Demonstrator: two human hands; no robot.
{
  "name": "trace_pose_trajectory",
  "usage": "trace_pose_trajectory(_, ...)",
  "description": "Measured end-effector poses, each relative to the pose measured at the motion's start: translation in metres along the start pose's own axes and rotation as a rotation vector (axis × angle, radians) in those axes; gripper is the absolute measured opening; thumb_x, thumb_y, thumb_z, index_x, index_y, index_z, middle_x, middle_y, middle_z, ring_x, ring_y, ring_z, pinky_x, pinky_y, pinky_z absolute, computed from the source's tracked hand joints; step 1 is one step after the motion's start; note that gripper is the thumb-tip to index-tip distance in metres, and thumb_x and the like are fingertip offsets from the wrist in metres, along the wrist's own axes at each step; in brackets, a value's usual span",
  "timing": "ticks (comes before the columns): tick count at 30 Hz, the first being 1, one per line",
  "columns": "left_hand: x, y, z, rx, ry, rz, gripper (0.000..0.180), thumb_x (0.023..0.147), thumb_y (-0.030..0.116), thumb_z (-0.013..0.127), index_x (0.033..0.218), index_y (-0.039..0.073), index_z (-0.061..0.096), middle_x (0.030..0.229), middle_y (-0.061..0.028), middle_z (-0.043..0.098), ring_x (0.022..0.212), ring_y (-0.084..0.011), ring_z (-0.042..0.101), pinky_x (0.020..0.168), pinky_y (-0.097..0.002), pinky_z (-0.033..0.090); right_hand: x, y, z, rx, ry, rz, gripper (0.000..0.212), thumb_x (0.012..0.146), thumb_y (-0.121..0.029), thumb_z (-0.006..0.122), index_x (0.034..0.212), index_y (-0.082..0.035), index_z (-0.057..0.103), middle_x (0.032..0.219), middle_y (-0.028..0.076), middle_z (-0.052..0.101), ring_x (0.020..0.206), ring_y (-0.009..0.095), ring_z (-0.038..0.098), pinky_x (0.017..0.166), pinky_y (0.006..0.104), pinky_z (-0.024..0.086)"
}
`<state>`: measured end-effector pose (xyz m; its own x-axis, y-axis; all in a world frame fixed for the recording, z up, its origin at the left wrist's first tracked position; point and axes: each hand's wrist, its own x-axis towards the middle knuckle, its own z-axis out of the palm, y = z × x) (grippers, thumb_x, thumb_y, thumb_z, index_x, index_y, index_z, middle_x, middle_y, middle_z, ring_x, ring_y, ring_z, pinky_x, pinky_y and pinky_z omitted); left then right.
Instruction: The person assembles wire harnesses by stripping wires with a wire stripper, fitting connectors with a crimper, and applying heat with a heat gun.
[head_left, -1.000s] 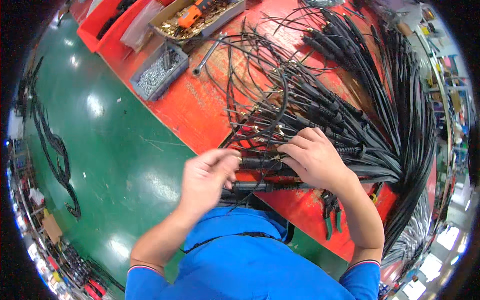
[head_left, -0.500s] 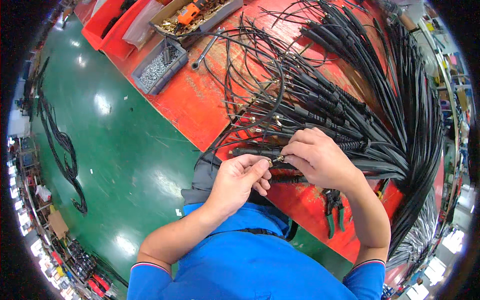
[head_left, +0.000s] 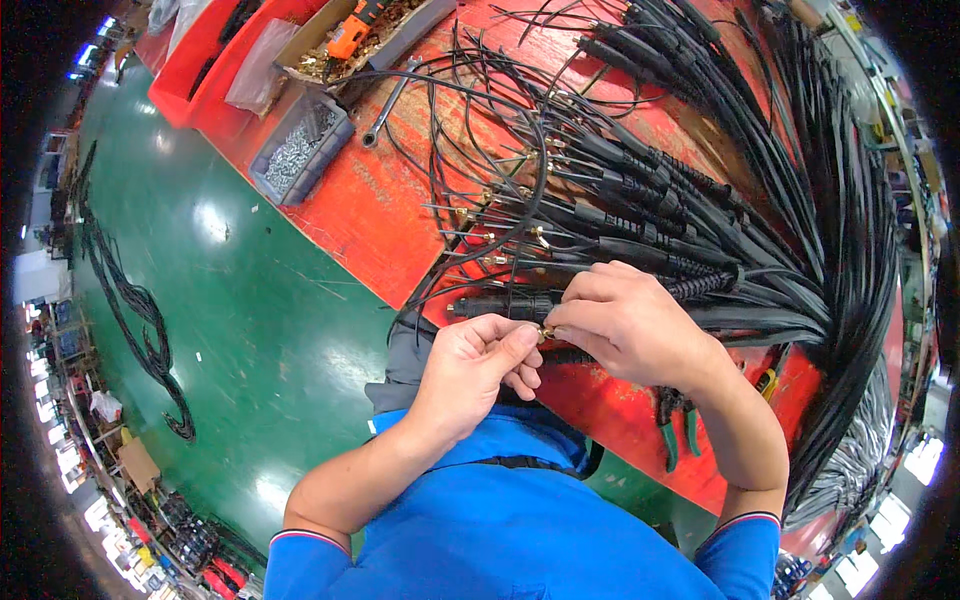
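Green flooring (head_left: 250,340) shines to the left of a worn red bench (head_left: 350,225), whose edge runs slantwise just in front of the person. Over that edge, between the two hands, is a small brass-coloured fitting (head_left: 546,333), mostly covered by fingertips; whether it sits on a wire end is too small to tell. The left hand (head_left: 478,362) pinches at it with thumb on top and the other fingers curled loosely beneath; the right hand (head_left: 628,322) closes thumb and forefinger on it from the other side. By the look of it, this is close fingertip work of joining or threading the fitting, and it calls for a steady left pinch with fine alignment from the right. Both elbows are bent, the left forearm rising toward the right, the right forearm leaning in leftward with the back of its hand uppermost. Just beyond lies a thick black cable sleeve (head_left: 505,306), then a fan of black cables (head_left: 690,240). Green-handled pliers (head_left: 668,435) rest below the right wrist; farther off are a wrench (head_left: 388,110) and a grey bin (head_left: 322,163) of small metal parts.
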<state>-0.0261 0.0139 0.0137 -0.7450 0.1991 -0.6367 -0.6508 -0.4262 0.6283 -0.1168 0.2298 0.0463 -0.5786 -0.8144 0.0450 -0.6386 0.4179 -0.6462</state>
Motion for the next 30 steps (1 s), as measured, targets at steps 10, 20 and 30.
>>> trace_pose_trajectory(10, -0.001, -0.006, 0.006, 0.095, 0.002, 0.155, 0.021, 0.101, 0.014, 0.071, 0.111, -0.004, 0.071, 0.088, -0.0114, 0.073, 0.070, -0.0159, 0.071, 0.061, -0.0287, 0.061, 0.001, 0.000, 0.002, 0.004, 0.056, -0.029, 0.009, 0.077, -0.013, 0.070, 0.085, -0.008, 0.070, 0.081, 0.009, 0.063, 0.077, 0.031, 0.066, 0.068, 0.0440, 0.055)
trace_pose_trajectory(20, -0.003, -0.012, 0.001, 0.138, -0.040, 0.166, 0.017, 0.102, 0.008, 0.068, 0.113, -0.004, 0.071, 0.091, -0.0110, 0.074, 0.074, -0.0160, 0.072, 0.066, -0.0304, 0.062, 0.004, -0.019, -0.008, 0.052, -0.156, 0.212, 0.019, 0.085, -0.024, 0.074, 0.092, -0.006, 0.074, 0.084, 0.012, 0.072, 0.083, 0.032, 0.072, 0.072, 0.0453, 0.057)
trace_pose_trajectory(30, -0.008, -0.010, 0.000, 0.186, -0.066, 0.221, 0.025, 0.106, 0.011, 0.063, 0.124, -0.006, 0.068, 0.099, -0.0091, 0.074, 0.084, -0.0147, 0.073, 0.078, -0.0298, 0.062, -0.005, -0.024, 0.003, -0.016, 0.016, 0.144, 0.016, 0.084, -0.022, 0.077, 0.092, -0.008, 0.076, 0.073, 0.009, 0.069, 0.075, 0.031, 0.070, 0.113, 0.0550, 0.048)
